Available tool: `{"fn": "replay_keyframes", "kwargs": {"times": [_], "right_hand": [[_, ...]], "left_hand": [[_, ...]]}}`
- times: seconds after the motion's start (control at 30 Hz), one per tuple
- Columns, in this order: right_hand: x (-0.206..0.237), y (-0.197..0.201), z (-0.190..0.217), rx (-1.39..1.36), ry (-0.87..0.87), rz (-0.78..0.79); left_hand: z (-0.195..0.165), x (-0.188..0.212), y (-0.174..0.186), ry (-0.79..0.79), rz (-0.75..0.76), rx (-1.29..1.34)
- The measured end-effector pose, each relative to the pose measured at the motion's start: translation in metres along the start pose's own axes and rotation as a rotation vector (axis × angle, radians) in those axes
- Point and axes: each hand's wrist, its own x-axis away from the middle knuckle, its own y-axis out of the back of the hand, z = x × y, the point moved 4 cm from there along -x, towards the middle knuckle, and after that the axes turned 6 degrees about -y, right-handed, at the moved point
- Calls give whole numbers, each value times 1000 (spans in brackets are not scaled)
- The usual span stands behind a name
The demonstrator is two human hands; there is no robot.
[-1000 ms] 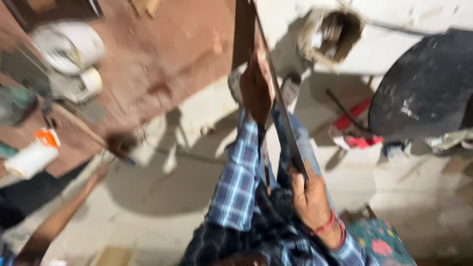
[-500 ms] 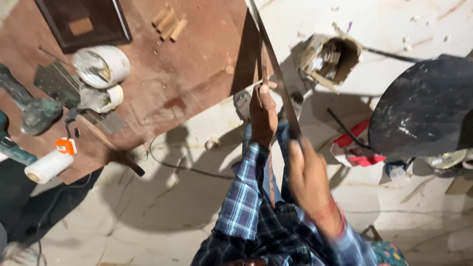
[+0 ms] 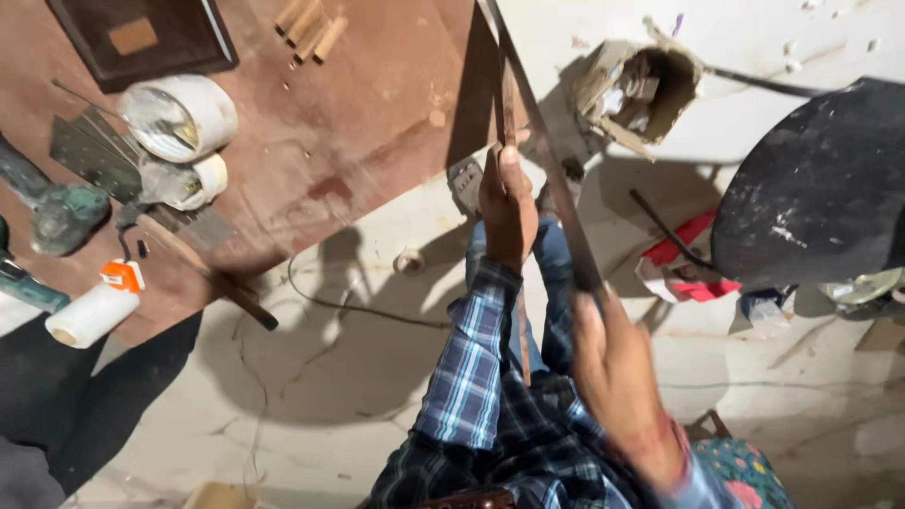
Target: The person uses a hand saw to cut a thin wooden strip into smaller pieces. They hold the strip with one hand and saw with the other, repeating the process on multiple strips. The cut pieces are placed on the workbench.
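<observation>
Packages on the floor and board, seen from above

A torn brown cardboard box (image 3: 641,85) lies open at one o'clock; a red-and-white flat packet (image 3: 683,269) sits at three o'clock by the dark round disc (image 3: 820,188); a white bottle with orange cap (image 3: 94,306) lies at nine o'clock.

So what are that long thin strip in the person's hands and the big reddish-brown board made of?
The strip looks like wood or laminate edging: thin, dark brown, matte, straight-edged; it is too blurred to be sure. The left hand and right hand grip it. The board looks like plywood or laminated sheet: flat, reddish-brown, scuffed and stained.
</observation>
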Motion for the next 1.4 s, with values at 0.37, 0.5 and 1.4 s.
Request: {"fn": "replay_keyframes", "kwargs": {"times": [0.37,0.5,1.4], "right_hand": [[24,-1,-1,-144,230,-36],[4,-1,-11,-13,-69,-15],[12,-20,-30,-92,164,16]], "left_hand": [[10,-1,-4,67,-22,152],[0,-1,-2,4,-38,49],[39,-8,5,-14,-32,55]]}}
